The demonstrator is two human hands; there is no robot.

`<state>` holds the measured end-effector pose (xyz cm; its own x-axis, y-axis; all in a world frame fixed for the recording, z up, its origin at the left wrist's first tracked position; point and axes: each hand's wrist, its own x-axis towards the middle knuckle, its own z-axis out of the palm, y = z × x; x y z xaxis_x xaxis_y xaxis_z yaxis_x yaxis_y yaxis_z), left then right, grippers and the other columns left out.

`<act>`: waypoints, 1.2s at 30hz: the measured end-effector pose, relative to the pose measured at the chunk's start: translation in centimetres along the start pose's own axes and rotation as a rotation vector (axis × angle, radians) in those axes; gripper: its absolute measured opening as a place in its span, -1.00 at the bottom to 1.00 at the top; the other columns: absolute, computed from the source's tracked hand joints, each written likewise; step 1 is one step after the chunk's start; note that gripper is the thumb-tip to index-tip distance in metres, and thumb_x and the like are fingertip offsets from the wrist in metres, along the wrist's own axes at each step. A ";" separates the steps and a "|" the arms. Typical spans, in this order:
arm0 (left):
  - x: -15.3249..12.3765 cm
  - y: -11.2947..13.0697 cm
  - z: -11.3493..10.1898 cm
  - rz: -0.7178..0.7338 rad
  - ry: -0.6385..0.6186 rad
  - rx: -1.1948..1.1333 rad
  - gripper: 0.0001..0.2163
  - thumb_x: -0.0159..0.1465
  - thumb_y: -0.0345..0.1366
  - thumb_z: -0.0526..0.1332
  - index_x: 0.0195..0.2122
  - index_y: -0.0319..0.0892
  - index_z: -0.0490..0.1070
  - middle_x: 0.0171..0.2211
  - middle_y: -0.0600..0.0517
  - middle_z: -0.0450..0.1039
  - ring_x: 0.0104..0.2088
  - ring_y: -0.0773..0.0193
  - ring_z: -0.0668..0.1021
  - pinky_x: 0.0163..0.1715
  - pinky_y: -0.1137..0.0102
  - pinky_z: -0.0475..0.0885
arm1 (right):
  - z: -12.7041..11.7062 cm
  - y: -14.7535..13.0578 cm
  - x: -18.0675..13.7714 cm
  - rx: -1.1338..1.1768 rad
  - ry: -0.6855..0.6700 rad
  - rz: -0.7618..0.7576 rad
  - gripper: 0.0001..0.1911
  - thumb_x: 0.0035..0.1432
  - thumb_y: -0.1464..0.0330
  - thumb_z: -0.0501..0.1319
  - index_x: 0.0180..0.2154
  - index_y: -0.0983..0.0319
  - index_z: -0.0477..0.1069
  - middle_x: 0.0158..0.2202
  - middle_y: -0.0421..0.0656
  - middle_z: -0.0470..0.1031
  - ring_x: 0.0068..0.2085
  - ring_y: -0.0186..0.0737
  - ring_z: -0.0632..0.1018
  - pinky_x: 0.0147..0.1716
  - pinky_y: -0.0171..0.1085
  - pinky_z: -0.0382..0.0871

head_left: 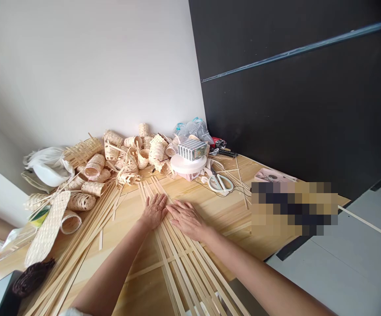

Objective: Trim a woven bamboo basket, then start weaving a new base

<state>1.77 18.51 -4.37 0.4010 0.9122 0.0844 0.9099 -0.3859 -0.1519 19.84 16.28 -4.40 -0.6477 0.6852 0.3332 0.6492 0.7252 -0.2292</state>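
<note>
Long pale bamboo strips [177, 259] lie side by side across the wooden table [223, 210], running from near me toward the back. A few cross strips pass under them. My left hand [154, 211] lies flat on the strips, fingers stretched out. My right hand [187, 218] rests flat beside it on the same strips, fingers pointing left toward the left hand. Neither hand holds anything.
A heap of small woven baskets [124, 158] fills the back of the table. Another bundle of strips [78, 254] lies at the left, by a woven oval mat [47, 228]. White scissors [221, 182], a round pink-white stand [188, 166] and a pink device [274, 175] sit right of centre.
</note>
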 end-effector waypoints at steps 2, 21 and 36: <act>0.0 -0.1 0.2 0.006 0.012 0.000 -0.56 0.32 -0.17 -0.16 0.21 -0.16 -0.01 0.21 -0.06 0.01 0.20 0.03 0.08 0.09 -0.03 0.03 | 0.0 0.0 0.0 -0.007 0.006 0.000 -0.53 0.22 0.25 -0.06 0.14 0.27 0.09 0.08 -0.03 0.29 0.16 -0.03 0.14 0.03 0.00 0.03; -0.2 -0.6 0.7 0.044 0.047 -0.023 -0.55 0.33 -0.13 -0.20 0.22 -0.14 -0.06 0.20 -0.10 0.05 0.19 0.09 0.13 0.06 0.04 0.13 | 0.2 -0.1 0.1 -0.002 0.063 -0.023 -0.65 0.20 0.32 0.00 0.02 0.28 0.21 -0.03 -0.03 0.37 0.10 -0.08 0.23 0.01 -0.10 0.10; -1.1 -0.7 -2.5 0.016 -0.057 -0.215 -0.50 0.31 -0.09 -0.15 0.22 -0.19 -0.09 0.24 -0.14 -0.11 0.23 0.06 -0.02 0.11 -0.02 -0.03 | 0.4 0.2 0.0 0.044 0.032 0.021 -0.64 0.24 0.30 -0.06 0.01 0.31 0.24 0.04 0.02 0.32 0.06 -0.08 0.29 0.01 -0.09 0.09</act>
<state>0.98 17.44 -1.90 0.4145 0.9097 0.0269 0.9076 -0.4153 0.0617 19.78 16.51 -4.82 -0.6204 0.6986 0.3564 0.6443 0.7131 -0.2764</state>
